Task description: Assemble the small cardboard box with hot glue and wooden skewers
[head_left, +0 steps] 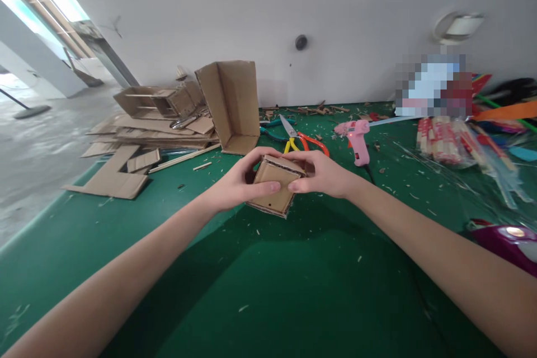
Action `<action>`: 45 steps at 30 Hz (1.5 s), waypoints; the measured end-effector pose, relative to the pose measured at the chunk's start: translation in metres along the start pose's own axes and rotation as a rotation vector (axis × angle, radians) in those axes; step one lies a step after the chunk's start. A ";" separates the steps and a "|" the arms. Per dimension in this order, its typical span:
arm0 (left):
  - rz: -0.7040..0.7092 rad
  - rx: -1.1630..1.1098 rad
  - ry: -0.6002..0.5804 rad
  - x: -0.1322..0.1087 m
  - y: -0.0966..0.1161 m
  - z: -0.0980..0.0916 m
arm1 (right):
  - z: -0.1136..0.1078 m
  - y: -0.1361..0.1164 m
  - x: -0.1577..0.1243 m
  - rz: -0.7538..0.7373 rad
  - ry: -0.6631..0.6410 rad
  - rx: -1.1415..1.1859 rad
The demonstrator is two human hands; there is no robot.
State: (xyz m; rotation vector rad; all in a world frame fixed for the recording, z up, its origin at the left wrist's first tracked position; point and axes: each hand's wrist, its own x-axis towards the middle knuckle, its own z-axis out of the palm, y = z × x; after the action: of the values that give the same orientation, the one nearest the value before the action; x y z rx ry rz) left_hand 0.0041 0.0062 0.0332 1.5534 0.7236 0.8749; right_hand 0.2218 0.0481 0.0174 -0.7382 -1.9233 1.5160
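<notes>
A small cardboard box [272, 197] is held tilted above the green table, with one small dark hole in its near face. My left hand [251, 179] grips its left side, the thumb lying across the face. On the right, my right hand [323, 174] closes round the upper corner, its thumb pressed to the same face. Most of my fingers are hidden behind the box. Just beyond it lie scissors [308, 142] with orange and yellow handles and teal-handled pliers [274, 133]. A pink glue gun [357, 140] rests to the right of them.
An open cardboard piece [237, 100] stands behind my left hand. Flat cardboard [113, 176], thin sticks [184, 158] and a cardboard frame [155, 102] lie at left. Bagged sticks [442, 142] are at right, and a purple object [507, 243] sits near the right edge. Scraps dot the green table [268, 302].
</notes>
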 end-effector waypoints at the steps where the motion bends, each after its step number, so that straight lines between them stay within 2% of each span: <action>1: -0.004 -0.006 -0.003 0.000 -0.001 0.000 | 0.000 0.001 0.000 0.006 0.005 -0.002; 12: -0.041 -0.021 0.016 0.000 -0.010 0.003 | 0.002 0.006 -0.001 0.035 0.019 0.034; 15: -0.073 -0.036 0.056 -0.001 -0.010 0.005 | 0.007 0.007 -0.001 0.060 0.016 0.122; 20: -0.085 -0.043 0.204 -0.001 -0.010 0.012 | 0.020 0.006 0.003 0.128 0.158 0.375; 25: -0.086 -0.060 0.212 0.000 -0.012 0.017 | 0.025 0.011 0.005 0.062 0.141 0.485; 29: -0.069 -0.043 0.236 -0.001 -0.016 0.019 | 0.028 0.016 0.006 0.055 0.176 0.564; 40: -0.037 -0.053 0.257 -0.004 -0.020 0.022 | 0.034 0.016 0.006 0.071 0.299 0.560; 45: -0.039 -0.065 0.255 -0.004 -0.022 0.022 | 0.034 0.018 0.005 0.058 0.311 0.531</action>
State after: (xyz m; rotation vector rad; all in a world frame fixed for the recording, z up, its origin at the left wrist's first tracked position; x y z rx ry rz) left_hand 0.0208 -0.0058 0.0098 1.3796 0.8949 1.0690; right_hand 0.1947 0.0326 -0.0061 -0.7336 -1.2060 1.7250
